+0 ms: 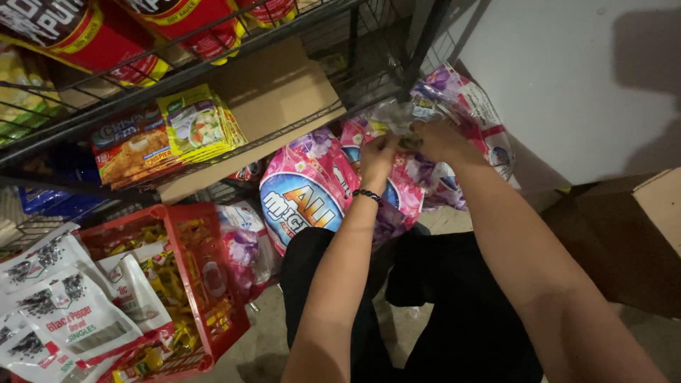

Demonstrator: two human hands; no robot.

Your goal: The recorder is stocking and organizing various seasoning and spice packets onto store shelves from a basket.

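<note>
Both hands, left hand (376, 154) and right hand (436, 138), pinch a pink floral detergent bag (312, 188) at upper centre, crowded beneath the wire shelf (213, 60).

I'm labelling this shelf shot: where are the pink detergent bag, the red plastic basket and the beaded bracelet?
pink detergent bag (305, 188): head view, on its printed front.
red plastic basket (206, 266): head view, on its mesh side wall.
beaded bracelet (367, 194): head view, on the beads at the left wrist.

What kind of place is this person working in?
Probably a small grocery shop or its stockroom: wire shelves hold packaged foods, a red basket holds small packets, and both hands handle pink detergent bags.
</note>
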